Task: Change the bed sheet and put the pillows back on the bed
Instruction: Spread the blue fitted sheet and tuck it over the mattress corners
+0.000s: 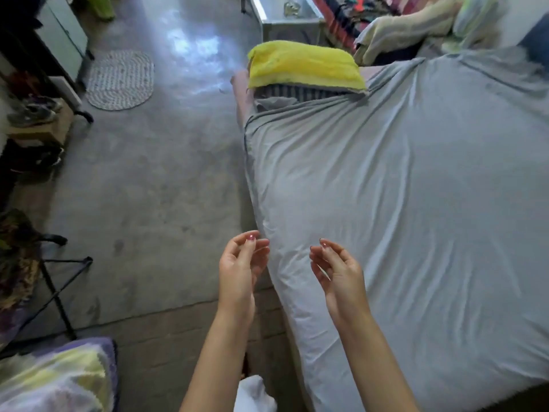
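A grey bed sheet [401, 188] covers most of the mattress, wrinkled toward the far left corner, where the pinkish mattress [239, 87] shows bare. A yellow pillow [303, 65] lies on that corner over a striped cloth [285, 92]. My left hand [240, 269] hovers just off the bed's near left edge with fingers loosely curled, holding nothing. My right hand [335, 272] hovers over the sheet near the same edge, also loosely curled and empty. The two palms face each other, about a hand's width apart.
Bare concrete floor [148, 188] runs left of the bed, with an oval braided rug [120, 80] farther off. A folding stand [56, 286] and clutter line the left side. Blankets are piled at the head of the bed [410, 28]. A patterned cushion [56, 379] sits bottom left.
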